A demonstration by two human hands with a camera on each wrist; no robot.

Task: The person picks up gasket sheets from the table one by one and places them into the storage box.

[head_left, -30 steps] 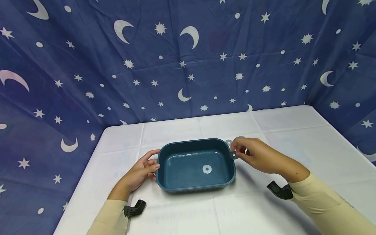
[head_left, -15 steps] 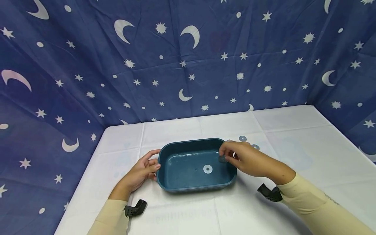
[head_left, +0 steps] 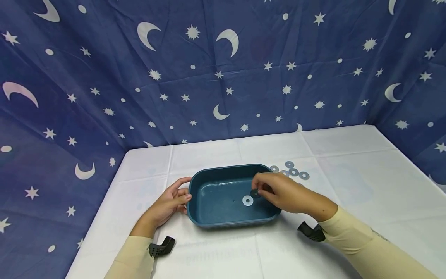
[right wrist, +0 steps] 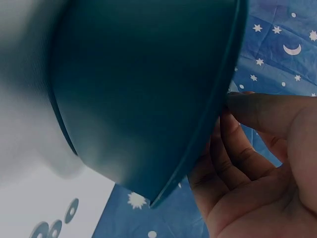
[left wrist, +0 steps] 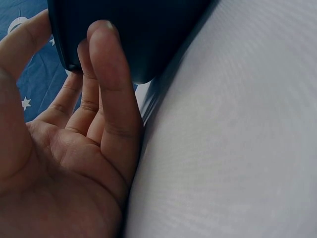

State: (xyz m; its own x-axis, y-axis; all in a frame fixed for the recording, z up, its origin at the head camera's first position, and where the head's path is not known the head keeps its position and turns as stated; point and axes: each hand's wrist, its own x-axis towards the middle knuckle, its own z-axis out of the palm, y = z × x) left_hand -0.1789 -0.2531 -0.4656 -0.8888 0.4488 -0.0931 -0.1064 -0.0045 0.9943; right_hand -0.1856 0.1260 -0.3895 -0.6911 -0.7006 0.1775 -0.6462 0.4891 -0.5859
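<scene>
My left hand [head_left: 168,205] holds the left end of a dark teal plastic tub [head_left: 216,201], its thumb at the rim and its other fingers bent against the outer wall. Inside the tub, my right hand [head_left: 278,190] pinches a dark-looking flat washer [head_left: 255,193] between thumb and fingertips. Just left of and below it, a shiny flat washer [head_left: 247,200] lies on the tub's floor. From the right wrist, the tub's outer wall [right wrist: 138,99] hides the pinched washer.
Several grey washers [head_left: 294,172] lie on the white tablecloth [head_left: 341,162], behind and right of the tub; my right hand partly covers this group. A blue curtain [head_left: 195,85] with moons and stars hangs behind the table.
My right hand has carried the pinched washer left, over the tub's right rim and into the tub beside the lying washer. More washers on the cloth have come into sight. My left hand stays put.
</scene>
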